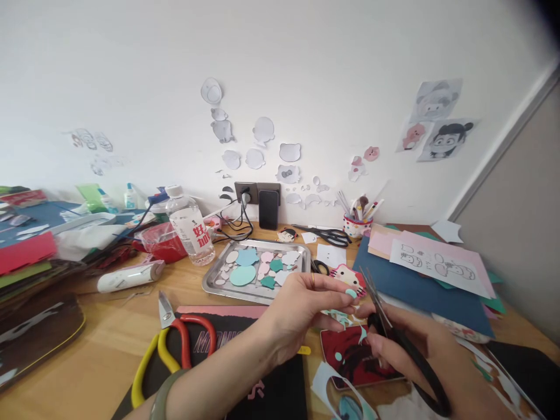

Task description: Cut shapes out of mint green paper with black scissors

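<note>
My left hand (301,303) pinches a small mint-green paper piece (350,293) between thumb and fingers. Close beside it, my right hand (424,338) is wrapped round a pair of black-handled scissors (406,344), whose blades point up and away from me. A thin mint paper scrap (363,334) hangs by the right fingertips. Below both hands lies a dark red picture card (371,373) with a mint paper dot (338,356) on it. Behind my left hand, a metal tray (210,284) carries several mint, teal, pink and white cut-outs.
Red-and-yellow-handled shears (168,338) rest on a black folder (284,385) at front left. A water bottle (190,227) stands left of the tray. Stacked coloured paper (380,280) lies on the right. A phone (268,210) leans against the wall near a pen cup (356,225).
</note>
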A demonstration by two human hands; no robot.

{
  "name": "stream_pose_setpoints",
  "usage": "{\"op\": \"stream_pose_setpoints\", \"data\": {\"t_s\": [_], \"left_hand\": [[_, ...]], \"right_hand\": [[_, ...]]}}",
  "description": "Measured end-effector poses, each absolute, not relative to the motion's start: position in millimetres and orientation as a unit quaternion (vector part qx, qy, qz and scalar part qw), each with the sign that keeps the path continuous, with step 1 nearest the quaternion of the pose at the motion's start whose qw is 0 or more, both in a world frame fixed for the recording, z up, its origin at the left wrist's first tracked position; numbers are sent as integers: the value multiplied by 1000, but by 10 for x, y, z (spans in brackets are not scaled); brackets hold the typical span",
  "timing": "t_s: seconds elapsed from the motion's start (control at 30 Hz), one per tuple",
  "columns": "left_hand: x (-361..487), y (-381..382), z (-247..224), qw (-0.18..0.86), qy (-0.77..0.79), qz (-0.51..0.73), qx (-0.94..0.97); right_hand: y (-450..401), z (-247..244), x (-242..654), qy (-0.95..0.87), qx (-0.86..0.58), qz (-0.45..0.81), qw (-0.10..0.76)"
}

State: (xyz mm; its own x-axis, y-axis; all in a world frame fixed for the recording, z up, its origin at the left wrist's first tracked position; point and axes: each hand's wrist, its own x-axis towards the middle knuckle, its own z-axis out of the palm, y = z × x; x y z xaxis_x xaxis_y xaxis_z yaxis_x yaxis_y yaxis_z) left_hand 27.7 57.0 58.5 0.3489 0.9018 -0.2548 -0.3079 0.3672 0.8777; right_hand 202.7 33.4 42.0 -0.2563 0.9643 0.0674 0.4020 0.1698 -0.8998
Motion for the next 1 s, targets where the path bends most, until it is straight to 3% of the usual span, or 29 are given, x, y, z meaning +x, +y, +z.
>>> {"op": "stream_pose_setpoints", "data": {"t_s": [0.17, 0.27, 0.47, 1.0], "left_hand": [[282, 578, 579, 725, 384, 430, 377], [275, 572, 581, 717, 391, 426, 389], [280, 553, 570, 700, 405, 403, 428], [390, 464, 528, 723, 404, 372, 419]], "right_hand": [[316, 345, 2000, -593, -539, 435, 411], [329, 349, 2029, -619, -539, 432, 374], [297, 459, 2029, -583, -553, 416, 426], [275, 404, 2056, -628, -529, 403, 405]]}}
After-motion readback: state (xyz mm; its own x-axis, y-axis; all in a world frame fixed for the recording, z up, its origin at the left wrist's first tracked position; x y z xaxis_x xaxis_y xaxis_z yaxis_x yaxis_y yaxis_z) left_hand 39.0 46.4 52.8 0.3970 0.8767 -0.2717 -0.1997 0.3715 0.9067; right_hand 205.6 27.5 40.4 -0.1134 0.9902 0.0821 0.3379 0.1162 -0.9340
